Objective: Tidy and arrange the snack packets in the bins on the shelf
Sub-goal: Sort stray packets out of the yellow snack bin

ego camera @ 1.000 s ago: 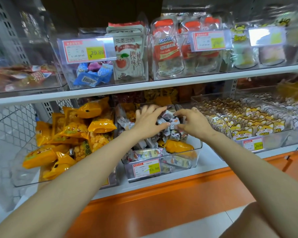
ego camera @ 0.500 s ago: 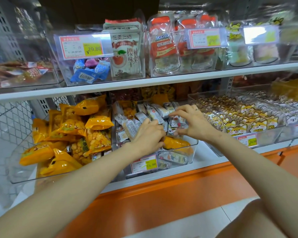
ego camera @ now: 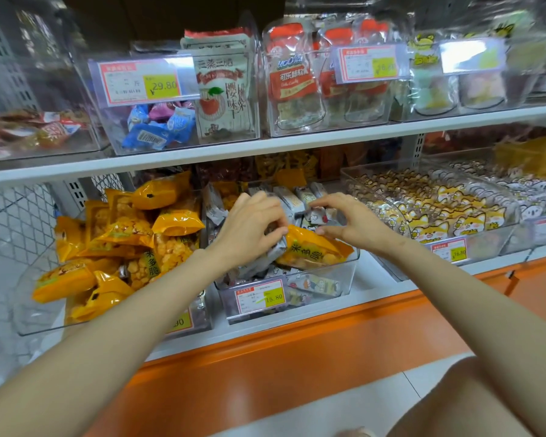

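Both my hands are inside the clear middle bin (ego camera: 349,272) on the lower shelf, which holds several small grey-white snack packets (ego camera: 300,197). My left hand (ego camera: 252,228) curls down over a bunch of these small packets and grips them. A stray yellow puffed-snack packet (ego camera: 312,250) lies on top of the pile at the bin's front right. My right hand (ego camera: 347,220) hovers above it, its thumb touching the yellow packet and its fingertips pinching a small packet (ego camera: 317,216).
A clear bin (ego camera: 29,316) to the left holds several matching yellow packets (ego camera: 123,234). On the right stands a bin of fox-print sweets (ego camera: 438,212). The white upper shelf (ego camera: 265,149) overhangs the bins, carrying more bins. An orange base (ego camera: 297,357) runs below.
The view has tilted slightly. My left hand slid down and forward over the small packets and closed on a bunch. My right hand shifted a little toward the front, above the yellow packet.
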